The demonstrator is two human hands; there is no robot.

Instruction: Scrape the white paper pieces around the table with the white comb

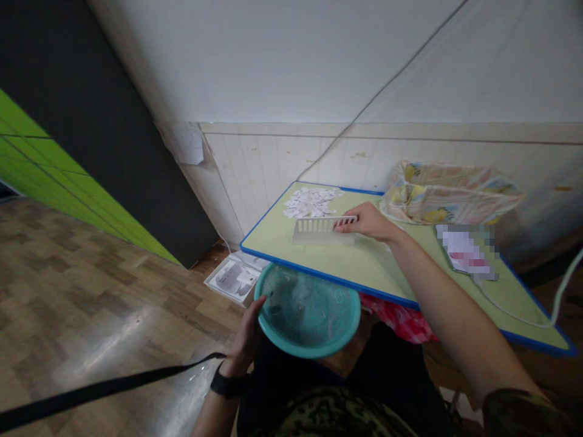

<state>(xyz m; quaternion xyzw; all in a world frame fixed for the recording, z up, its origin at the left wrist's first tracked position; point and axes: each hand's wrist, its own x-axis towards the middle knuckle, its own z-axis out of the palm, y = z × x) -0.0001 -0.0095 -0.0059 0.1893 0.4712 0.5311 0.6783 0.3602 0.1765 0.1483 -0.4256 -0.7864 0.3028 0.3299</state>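
My left hand [252, 325] grips the left rim of a teal plastic colander [314, 351], held under the table's front edge above my lap. A few small bits show inside it, too blurred to name. Over the table, my right hand [368, 222] is closed on the right end of a small white slotted plastic tray [322, 233]. Just beyond the tray lies a heap of small white paper pieces [312, 201], at the table's far left corner. Part of the heap's near side is hidden by the tray.
The pale yellow table [268, 227] has a blue edge. A cloth-lined basket [450, 203] and a phone [465, 250] with a white cable lie at its right. An open white box [234, 279] sits below the left edge. A grey cable crosses the wall.
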